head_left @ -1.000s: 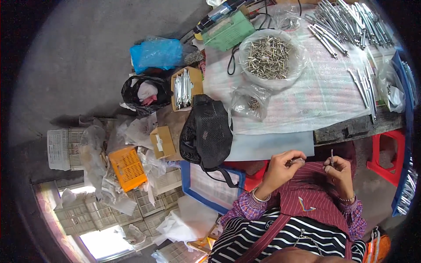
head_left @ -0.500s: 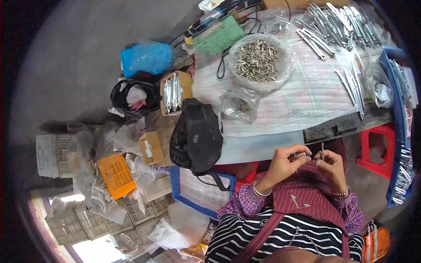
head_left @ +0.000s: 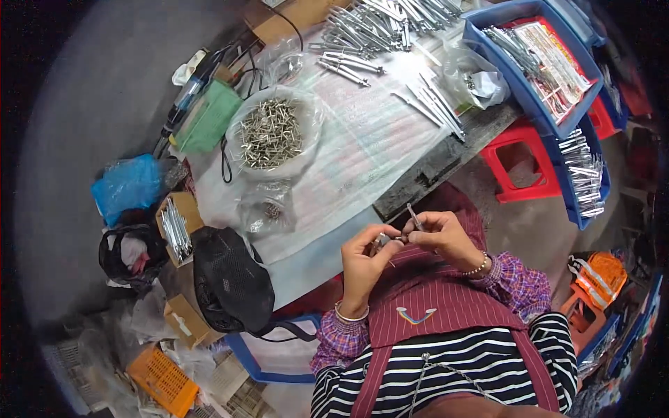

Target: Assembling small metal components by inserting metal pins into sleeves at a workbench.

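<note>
In front of my apron, just off the table's near edge, my two hands meet fingertip to fingertip. My left hand [head_left: 364,263] pinches a small silvery metal piece [head_left: 380,242]; its shape is mostly covered by the fingers. My right hand [head_left: 451,240] is closed on a slim metal rod [head_left: 415,217], which sticks up tilted between thumb and fingers. Whether the two parts touch is too small to tell. Beyond my hands, a bowl lined with clear plastic [head_left: 313,136] holds many short metal pins [head_left: 272,134]. Long silvery metal bars [head_left: 433,104] lie at the table's right.
A black mesh bag [head_left: 233,279] sits at the table's near left corner, by a cardboard box [head_left: 169,221] of metal bars. Blue trays [head_left: 481,35] stand at the right, near a red stool [head_left: 523,191]. An orange basket [head_left: 162,382] lies lower left.
My view has swung to the right, so the table appears shifted left and turned. My hands have come closer together, and the rod in my right hand leans more.
</note>
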